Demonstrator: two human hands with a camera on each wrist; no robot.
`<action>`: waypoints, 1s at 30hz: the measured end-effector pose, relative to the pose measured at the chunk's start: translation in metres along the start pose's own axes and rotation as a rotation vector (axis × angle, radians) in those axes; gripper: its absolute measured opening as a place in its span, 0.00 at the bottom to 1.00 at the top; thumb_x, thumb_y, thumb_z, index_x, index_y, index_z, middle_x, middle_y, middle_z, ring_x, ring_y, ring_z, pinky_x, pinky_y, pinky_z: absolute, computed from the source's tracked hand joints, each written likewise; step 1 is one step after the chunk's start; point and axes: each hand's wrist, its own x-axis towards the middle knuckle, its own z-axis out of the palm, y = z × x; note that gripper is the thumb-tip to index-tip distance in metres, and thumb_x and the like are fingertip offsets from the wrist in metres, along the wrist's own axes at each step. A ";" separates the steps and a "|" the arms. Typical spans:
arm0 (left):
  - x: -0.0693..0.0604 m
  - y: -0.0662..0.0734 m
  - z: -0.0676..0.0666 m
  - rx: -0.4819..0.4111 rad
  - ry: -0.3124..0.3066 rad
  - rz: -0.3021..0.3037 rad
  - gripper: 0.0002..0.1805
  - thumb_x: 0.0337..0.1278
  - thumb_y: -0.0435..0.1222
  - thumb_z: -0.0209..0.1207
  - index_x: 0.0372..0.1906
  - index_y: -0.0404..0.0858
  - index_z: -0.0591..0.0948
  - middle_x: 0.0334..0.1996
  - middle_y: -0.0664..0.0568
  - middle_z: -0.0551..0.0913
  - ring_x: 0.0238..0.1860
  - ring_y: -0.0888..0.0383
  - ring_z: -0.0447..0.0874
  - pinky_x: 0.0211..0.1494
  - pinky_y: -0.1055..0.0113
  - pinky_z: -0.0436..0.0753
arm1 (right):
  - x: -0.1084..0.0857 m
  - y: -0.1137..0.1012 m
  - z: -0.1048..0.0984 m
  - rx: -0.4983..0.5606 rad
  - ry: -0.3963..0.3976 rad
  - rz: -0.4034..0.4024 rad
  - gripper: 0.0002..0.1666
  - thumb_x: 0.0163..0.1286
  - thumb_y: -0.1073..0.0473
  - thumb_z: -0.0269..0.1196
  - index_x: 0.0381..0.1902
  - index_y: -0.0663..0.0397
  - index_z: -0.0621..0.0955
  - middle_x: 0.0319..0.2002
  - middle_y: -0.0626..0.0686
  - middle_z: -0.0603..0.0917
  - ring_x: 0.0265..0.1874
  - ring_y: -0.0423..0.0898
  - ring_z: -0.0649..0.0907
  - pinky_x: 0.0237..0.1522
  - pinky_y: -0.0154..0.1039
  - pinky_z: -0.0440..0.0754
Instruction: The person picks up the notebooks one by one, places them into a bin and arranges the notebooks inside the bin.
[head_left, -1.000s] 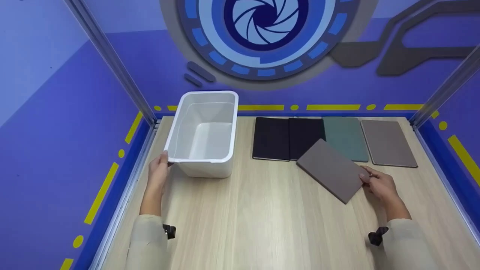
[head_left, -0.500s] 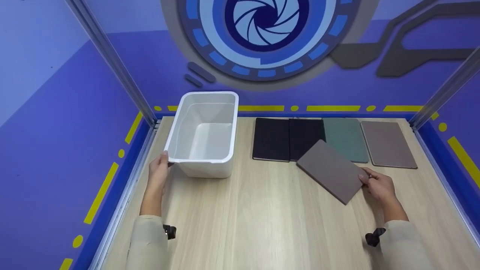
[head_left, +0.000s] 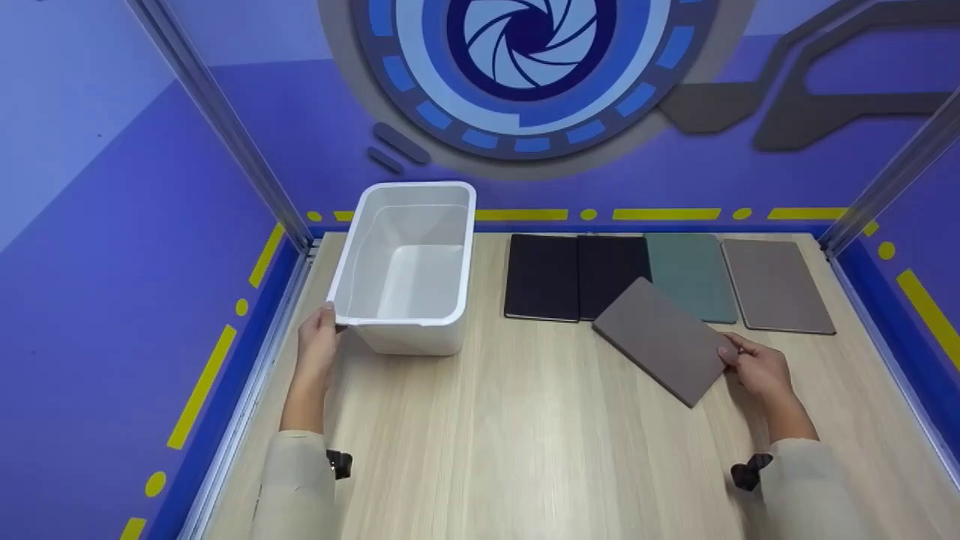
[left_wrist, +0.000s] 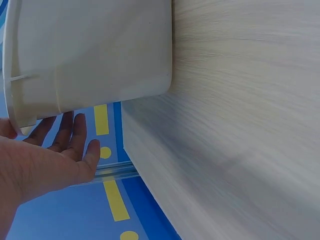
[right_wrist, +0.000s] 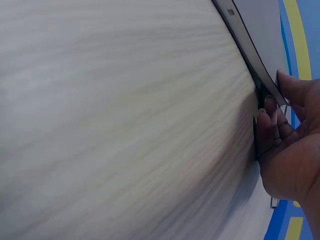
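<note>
Above a table (head_left: 517, 450), pinching a taupe notebook (head_left: 664, 341) in the right hand (head_left: 761, 369), gripping a white bin (head_left: 409, 340) with the left hand (head_left: 317, 337).
Holding the notebook aslant by its right corner, the bin by its near left rim, with two black notebooks (head_left: 541, 277), a green notebook (head_left: 690, 277) and another taupe notebook (head_left: 780, 286) lined up farther back.

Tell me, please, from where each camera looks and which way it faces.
Head: on the head, facing forward and down at white bin, notebooks and tabletop; left hand, right hand and sleeves show.
Left wrist: on that wrist, facing the white bin's outer side; left hand shows.
Right wrist: on that wrist, facing tabletop and held notebook; right hand shows.
Head and left wrist both show white bin.
</note>
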 end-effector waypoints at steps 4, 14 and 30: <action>-0.001 0.000 0.000 0.007 0.007 0.006 0.33 0.89 0.45 0.34 0.79 0.24 0.65 0.78 0.30 0.69 0.83 0.40 0.62 0.89 0.47 0.55 | 0.001 -0.001 -0.001 -0.001 -0.007 0.004 0.34 0.86 0.44 0.54 0.83 0.46 0.66 0.79 0.66 0.71 0.41 0.26 0.77 0.40 0.28 0.79; -0.001 -0.001 0.000 0.000 0.001 -0.024 0.34 0.89 0.48 0.32 0.81 0.27 0.63 0.77 0.30 0.68 0.79 0.43 0.66 0.88 0.47 0.58 | 0.001 0.000 -0.001 -0.008 -0.016 0.007 0.34 0.87 0.44 0.52 0.84 0.45 0.65 0.79 0.66 0.70 0.42 0.26 0.77 0.40 0.28 0.80; -0.002 -0.001 0.000 0.000 -0.013 -0.018 0.34 0.89 0.49 0.32 0.79 0.26 0.64 0.77 0.30 0.69 0.78 0.43 0.67 0.88 0.48 0.60 | 0.000 -0.001 -0.001 0.023 -0.022 0.023 0.35 0.86 0.44 0.54 0.84 0.45 0.64 0.80 0.66 0.69 0.44 0.25 0.78 0.41 0.26 0.80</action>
